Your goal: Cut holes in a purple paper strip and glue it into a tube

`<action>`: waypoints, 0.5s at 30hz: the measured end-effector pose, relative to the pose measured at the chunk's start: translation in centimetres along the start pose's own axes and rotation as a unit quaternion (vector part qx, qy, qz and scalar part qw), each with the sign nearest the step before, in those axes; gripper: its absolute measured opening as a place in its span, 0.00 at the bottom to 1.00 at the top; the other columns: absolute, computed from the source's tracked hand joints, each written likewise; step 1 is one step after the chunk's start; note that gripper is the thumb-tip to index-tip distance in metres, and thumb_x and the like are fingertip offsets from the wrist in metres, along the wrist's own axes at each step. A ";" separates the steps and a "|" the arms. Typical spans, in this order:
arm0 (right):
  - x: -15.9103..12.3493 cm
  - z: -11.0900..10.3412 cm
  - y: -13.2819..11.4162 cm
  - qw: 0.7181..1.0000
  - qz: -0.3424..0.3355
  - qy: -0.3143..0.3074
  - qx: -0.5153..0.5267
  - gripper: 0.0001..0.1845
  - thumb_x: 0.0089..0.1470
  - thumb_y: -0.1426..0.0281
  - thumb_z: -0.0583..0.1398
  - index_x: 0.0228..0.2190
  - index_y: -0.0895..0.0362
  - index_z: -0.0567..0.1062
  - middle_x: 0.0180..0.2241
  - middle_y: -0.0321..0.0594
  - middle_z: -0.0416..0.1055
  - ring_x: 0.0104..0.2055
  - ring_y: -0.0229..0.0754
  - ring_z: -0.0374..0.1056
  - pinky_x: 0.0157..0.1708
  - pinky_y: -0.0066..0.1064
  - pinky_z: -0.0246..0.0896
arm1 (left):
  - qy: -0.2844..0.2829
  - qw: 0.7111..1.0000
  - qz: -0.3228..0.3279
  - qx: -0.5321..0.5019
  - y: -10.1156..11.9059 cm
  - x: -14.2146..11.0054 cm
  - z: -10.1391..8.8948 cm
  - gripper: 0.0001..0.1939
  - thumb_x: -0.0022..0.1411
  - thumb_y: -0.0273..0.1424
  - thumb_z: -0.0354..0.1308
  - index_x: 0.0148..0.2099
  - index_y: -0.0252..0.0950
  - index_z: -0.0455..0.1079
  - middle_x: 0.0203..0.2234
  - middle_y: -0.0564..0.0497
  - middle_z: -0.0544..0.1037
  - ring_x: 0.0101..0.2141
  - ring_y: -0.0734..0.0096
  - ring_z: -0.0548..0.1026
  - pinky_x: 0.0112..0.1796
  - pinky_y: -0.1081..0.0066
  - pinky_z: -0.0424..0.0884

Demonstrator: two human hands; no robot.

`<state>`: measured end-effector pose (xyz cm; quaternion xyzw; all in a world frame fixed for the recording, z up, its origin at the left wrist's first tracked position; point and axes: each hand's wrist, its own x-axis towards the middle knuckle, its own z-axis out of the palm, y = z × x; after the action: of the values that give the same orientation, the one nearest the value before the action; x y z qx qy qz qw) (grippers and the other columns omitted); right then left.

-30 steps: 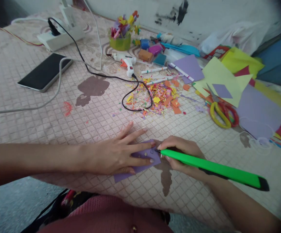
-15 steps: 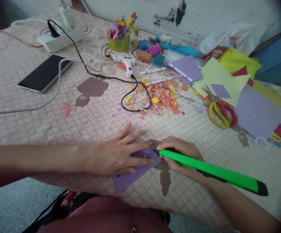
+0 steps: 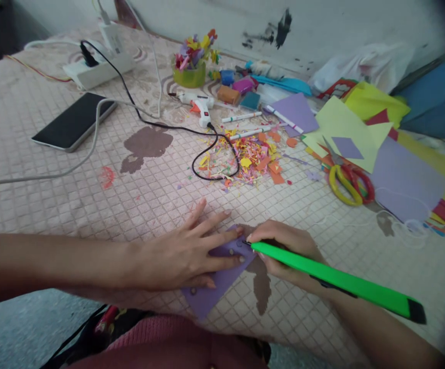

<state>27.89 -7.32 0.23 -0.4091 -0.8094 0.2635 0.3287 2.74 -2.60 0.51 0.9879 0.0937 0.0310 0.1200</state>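
Observation:
A small piece of purple paper (image 3: 222, 279) lies on the cloth near the table's front edge, with small round marks on it. My left hand (image 3: 186, 256) rests flat across the paper, fingers spread and pressing it down. In my right hand (image 3: 291, 248) is a long bright-green utility knife (image 3: 333, 279) with a black end. Thumb and fingers pinch it close to its dark tip, which touches the paper beside a small ring-shaped mark. The long green body slants back over my right forearm.
Beyond the hands lie paper scraps (image 3: 251, 156), a glue gun (image 3: 203, 106), scissors (image 3: 347, 179) and coloured sheets (image 3: 406, 177). A phone (image 3: 74, 122) and a power strip (image 3: 99, 72) sit at left. A green cup (image 3: 189, 77) holds paper flowers. Cables cross the cloth.
The purple paper has turned under my left hand, its lower corner swinging toward me and right. The knife tip stays at the paper's upper right. The view has shifted slightly.

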 end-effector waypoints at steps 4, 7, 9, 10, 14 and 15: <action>0.1 0.0 -0.1 1.000 0.017 0.001 0.008 0.14 0.48 0.82 0.57 0.36 0.55 0.72 0.31 0.35 0.75 0.33 0.34 0.72 0.33 0.24 0.66 | -0.015 1.000 0.020 0.018 -0.7 -0.3 -0.3 0.27 0.65 0.40 0.56 0.65 0.48 0.57 0.67 0.47 0.50 0.64 0.35 0.48 0.57 0.30 0.45; 0.1 0.1 -0.1 1.000 0.028 0.008 0.006 0.15 0.47 0.82 0.57 0.36 0.54 0.73 0.31 0.34 0.74 0.32 0.33 0.71 0.32 0.24 0.65 | -0.012 0.999 0.017 0.036 -0.9 -0.3 -0.3 0.28 0.65 0.39 0.57 0.65 0.49 0.58 0.68 0.49 0.49 0.65 0.35 0.46 0.57 0.31 0.46; 0.1 0.2 0.0 0.999 0.036 0.010 0.006 0.16 0.47 0.83 0.57 0.36 0.53 0.72 0.31 0.33 0.74 0.31 0.33 0.71 0.32 0.24 0.65 | -0.008 0.999 0.013 0.040 -0.8 -0.3 -0.2 0.28 0.64 0.40 0.58 0.64 0.49 0.58 0.68 0.49 0.50 0.64 0.33 0.46 0.57 0.30 0.46; 0.0 0.2 -0.1 0.999 0.038 0.010 0.004 0.16 0.47 0.83 0.57 0.36 0.53 0.72 0.31 0.33 0.74 0.31 0.33 0.71 0.32 0.24 0.65 | -0.007 0.999 0.009 0.041 -0.6 -0.2 -0.2 0.28 0.63 0.40 0.59 0.64 0.49 0.59 0.67 0.49 0.50 0.64 0.32 0.47 0.56 0.30 0.46; -0.1 0.3 -0.3 0.999 0.034 0.015 -0.014 0.14 0.48 0.81 0.57 0.36 0.54 0.72 0.31 0.34 0.75 0.32 0.33 0.71 0.32 0.24 0.65 | -0.001 0.999 -0.008 0.043 0.1 -0.1 0.2 0.29 0.61 0.42 0.61 0.62 0.49 0.61 0.67 0.48 0.52 0.63 0.30 0.51 0.55 0.28 0.47; -0.2 0.3 -0.4 0.999 0.032 0.018 -0.017 0.14 0.49 0.81 0.57 0.36 0.54 0.72 0.31 0.35 0.75 0.33 0.34 0.72 0.33 0.24 0.66 | 0.001 0.999 -0.012 0.043 0.2 -0.1 0.3 0.29 0.60 0.43 0.61 0.62 0.49 0.61 0.67 0.47 0.52 0.63 0.30 0.51 0.55 0.28 0.47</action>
<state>27.53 -7.75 0.28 -0.4454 -0.7941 0.2526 0.3274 2.70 -2.91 0.31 0.9909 0.1066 0.0270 0.0780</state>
